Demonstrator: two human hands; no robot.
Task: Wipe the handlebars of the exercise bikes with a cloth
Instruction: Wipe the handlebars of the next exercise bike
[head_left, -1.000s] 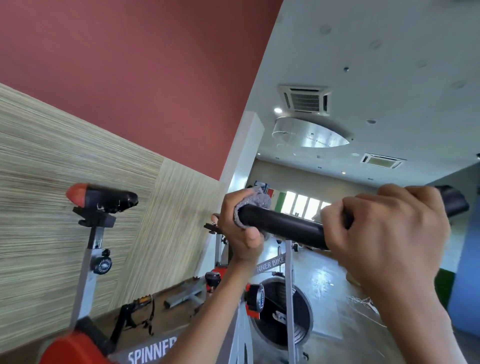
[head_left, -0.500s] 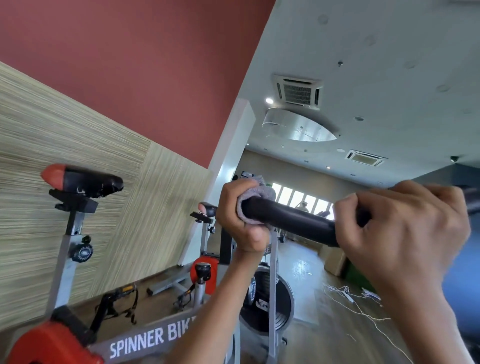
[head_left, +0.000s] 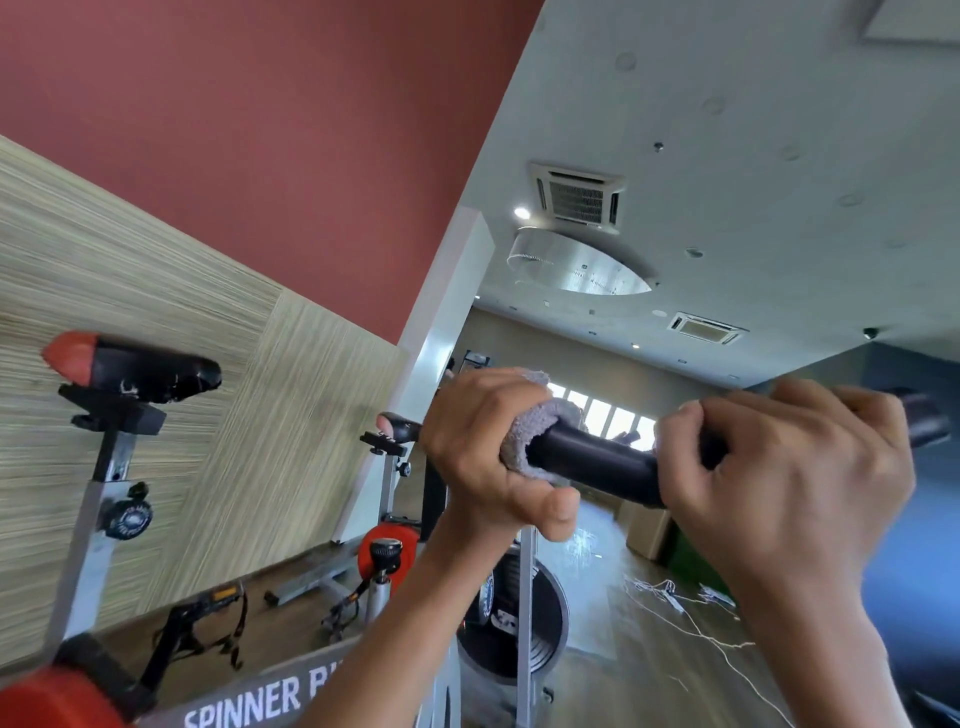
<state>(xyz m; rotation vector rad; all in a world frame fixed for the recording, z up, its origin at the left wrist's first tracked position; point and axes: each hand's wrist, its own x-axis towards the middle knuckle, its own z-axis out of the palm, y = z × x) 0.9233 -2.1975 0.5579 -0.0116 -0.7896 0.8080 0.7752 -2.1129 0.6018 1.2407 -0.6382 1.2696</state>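
Gripping the crosswise handlebar (head_left: 597, 465): left hand (head_left: 480, 452) through grey cloth (head_left: 522, 449), right hand (head_left: 779, 478) bare.

Cloth-wrapped left hand (head_left: 485, 457) on handlebar (head_left: 597, 462)

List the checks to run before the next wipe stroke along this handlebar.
1. Cloth wrapped round the handlebar end: ok.
2. Left hand grips the cloth onto the bar: ok.
3. Right hand grips the handlebar to steady it: ok.
4. Bare stretch of bar between the hands free for the stroke: ok.
5. Section under the right hand already wiped: cannot tell.
6. Cloth clean enough to go on: cannot tell.
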